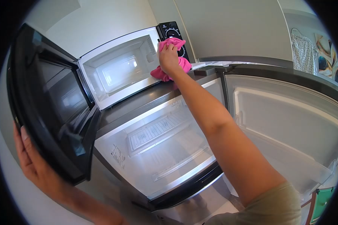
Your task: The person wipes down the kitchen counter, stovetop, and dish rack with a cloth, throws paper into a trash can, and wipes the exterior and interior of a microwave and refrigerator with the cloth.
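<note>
A white microwave [118, 69] stands with its black door [56, 101] swung open to the left. My left hand [32, 153] lies against the outer edge of that door, its fingers partly hidden behind it. My right hand [169, 59] grips a bunched pink cloth [183, 64] at the right side of the microwave's front frame, just below the black control panel [171, 32]. Part of the cloth hangs over the front edge. The microwave's cavity shows bare white walls.
Below the microwave is an open fridge or freezer compartment [157, 140], its door [285, 108] swung out to the right. A large pale panel [236, 30] stands behind. Patterned fabric [304, 52] hangs at the far right, and a green drawer [322, 202] shows at the lower right.
</note>
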Demonstrator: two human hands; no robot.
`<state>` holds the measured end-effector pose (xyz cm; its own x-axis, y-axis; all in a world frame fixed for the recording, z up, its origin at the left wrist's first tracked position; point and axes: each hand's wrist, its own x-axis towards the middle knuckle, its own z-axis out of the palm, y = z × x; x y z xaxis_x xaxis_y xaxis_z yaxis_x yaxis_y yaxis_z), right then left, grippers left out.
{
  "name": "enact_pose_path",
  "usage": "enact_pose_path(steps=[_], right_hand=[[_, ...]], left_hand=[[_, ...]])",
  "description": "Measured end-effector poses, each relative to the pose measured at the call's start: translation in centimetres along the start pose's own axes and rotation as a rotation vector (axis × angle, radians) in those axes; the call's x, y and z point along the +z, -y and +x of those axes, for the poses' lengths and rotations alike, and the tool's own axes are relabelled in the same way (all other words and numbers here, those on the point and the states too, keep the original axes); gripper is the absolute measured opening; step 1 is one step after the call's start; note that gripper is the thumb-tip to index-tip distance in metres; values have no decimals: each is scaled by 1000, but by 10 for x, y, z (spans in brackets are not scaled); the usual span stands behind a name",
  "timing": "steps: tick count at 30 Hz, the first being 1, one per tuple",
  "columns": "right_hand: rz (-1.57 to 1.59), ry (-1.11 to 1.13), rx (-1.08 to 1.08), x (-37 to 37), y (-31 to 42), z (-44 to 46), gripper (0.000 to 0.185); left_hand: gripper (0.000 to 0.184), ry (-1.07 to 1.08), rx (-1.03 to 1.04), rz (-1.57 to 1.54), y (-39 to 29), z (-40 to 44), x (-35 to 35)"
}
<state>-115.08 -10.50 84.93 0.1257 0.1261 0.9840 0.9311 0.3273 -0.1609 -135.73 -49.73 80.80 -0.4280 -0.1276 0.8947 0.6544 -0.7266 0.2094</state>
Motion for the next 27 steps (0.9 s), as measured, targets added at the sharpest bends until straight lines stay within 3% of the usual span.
enact_pose_path(steps=[2, 7, 9, 10, 12, 13, 15, 19, 22, 24, 26, 27], right_hand=[[-192, 199, -78, -1, -1, -15, 24], [-68, 485, 37, -37, -2, -33, 24], [-22, 573, 25, -52, -11, -32, 25], [56, 652, 23, -53, -19, -27, 26], [197, 791, 41, -47, -25, -9, 30], [261, 854, 68, -41, -25, 3, 35], [493, 846, 31, -59, -9, 19, 32], [643, 498, -527, -13, 31, 50, 26], [609, 358, -618, 47, 62, 62, 31], [496, 655, -659, 98, 72, 76, 53], [341, 1374, -419, 98, 74, 73, 84], [377, 1889, -375, 129, 71, 72, 104]], left_hand=[[38, 16, 41, 74, 6, 8, -14], [35, -93, 44, 148, 21, 17, -39], [38, 92, 465, 624, 43, 32, -71], [38, 86, 464, 641, 43, 34, -78], [39, 211, 813, 1063, 40, 38, -89], [39, 199, 813, 1078, 43, 40, -90], [43, 72, 372, 563, 50, 43, -90], [48, -47, 284, 531, 28, 23, -58], [48, -105, 302, 585, 19, 17, -54], [48, -143, 320, 631, 13, 15, -58], [48, -178, 348, 680, 8, 15, -61], [48, -190, 366, 702, 5, 14, -63]])
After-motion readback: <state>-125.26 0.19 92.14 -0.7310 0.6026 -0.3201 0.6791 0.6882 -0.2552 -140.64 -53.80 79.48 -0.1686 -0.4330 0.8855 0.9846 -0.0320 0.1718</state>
